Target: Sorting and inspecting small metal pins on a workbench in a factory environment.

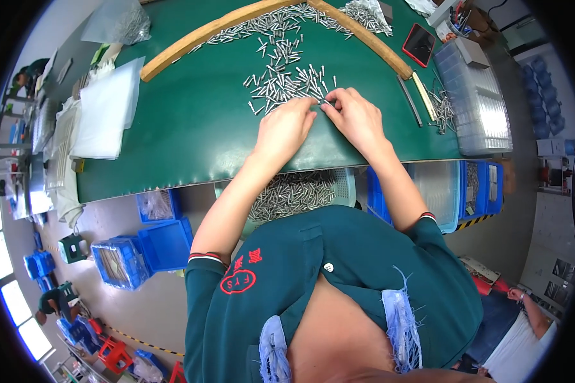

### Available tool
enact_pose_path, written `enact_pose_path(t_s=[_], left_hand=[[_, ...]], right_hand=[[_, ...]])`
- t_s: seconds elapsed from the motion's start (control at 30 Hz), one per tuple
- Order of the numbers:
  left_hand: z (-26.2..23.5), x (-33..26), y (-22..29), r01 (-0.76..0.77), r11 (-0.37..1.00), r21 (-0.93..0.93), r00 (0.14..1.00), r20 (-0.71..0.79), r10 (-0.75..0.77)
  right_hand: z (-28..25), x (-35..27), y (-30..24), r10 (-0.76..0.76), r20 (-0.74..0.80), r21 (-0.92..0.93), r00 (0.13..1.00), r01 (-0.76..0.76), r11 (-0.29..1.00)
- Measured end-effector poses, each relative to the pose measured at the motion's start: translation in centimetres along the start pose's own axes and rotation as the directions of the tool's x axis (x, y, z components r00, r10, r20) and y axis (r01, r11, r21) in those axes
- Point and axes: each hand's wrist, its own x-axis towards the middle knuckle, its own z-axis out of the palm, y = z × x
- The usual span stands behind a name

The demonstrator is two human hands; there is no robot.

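Note:
A loose heap of small silver metal pins [284, 87], each with a narrower end, lies on the green table top [198, 134]. At its near right edge both hands are close together, fingertips bent inward. My left hand [286, 127] is closed, thumb against forefinger, and whatever is between them is hidden. With thumb and forefinger pinched, my right hand [356, 119] has a small metal pin at its fingertips, beside the left fingertips. Beyond the heap, more pins lie along two wooden bars [217, 29] that meet at an angle.
Below the table edge, a pale green basket [346, 187] holds many pins. To the right are a red-edged phone [419, 45], long thin rods [442, 110] and stacked clear trays [476, 96]. Plastic bags [107, 108] lie at left. Blue bins [166, 236] stand on the floor.

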Motion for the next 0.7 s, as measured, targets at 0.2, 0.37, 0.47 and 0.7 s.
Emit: enact_pose_path(t_s=[0.2,0.37,0.47,0.7], left_hand=[[2.1,1.5,-0.3,-0.047,0.983,0.176,0.999,0.019,0.045],[1.0,-0.5,0.0,-0.123,0.989,0.081,0.992,0.039,0.12],[0.2,0.3,-0.7,-0.065,0.987,0.144,0.996,-0.046,0.072],[0.5,1.1,-1.2,-0.127,0.948,0.291,0.992,0.03,0.123]], right_hand=[[-0.3,-0.6,1.6,-0.155,-0.014,0.073,0.988,0.155,0.985],[-0.7,-1.0,1.9,-0.259,0.037,0.206,0.965,0.246,0.947],[-1.4,-1.4,0.4,-0.178,0.096,0.224,0.979,0.153,0.963],[0.1,-1.4,0.3,-0.254,-0.029,0.092,0.967,0.256,0.962]])
